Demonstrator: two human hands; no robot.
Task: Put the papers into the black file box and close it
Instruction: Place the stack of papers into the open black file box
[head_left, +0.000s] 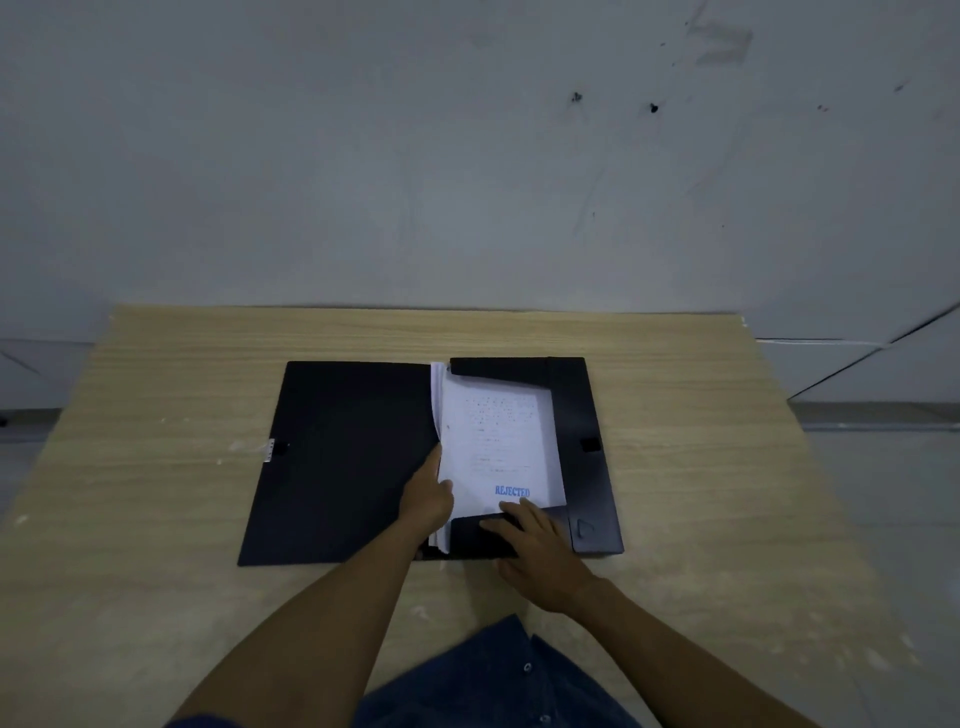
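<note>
The black file box (587, 415) lies open on the wooden table, its lid (343, 457) spread flat to the left. A stack of white papers (498, 441) with a blue "REJECTED" stamp sits in the right half, tucked under the far and near black flaps. My left hand (423, 499) presses against the papers' left edge, thumb on the top sheet. My right hand (535, 545) rests flat on the near flap (467, 535), fingertips touching the bottom of the papers.
The light wooden table (171, 395) stands against a grey wall. A small clasp (272, 449) sits at the lid's left edge and a matching tab (589, 444) on the box's right wall. My dark blue shirt (493, 686) shows at the bottom.
</note>
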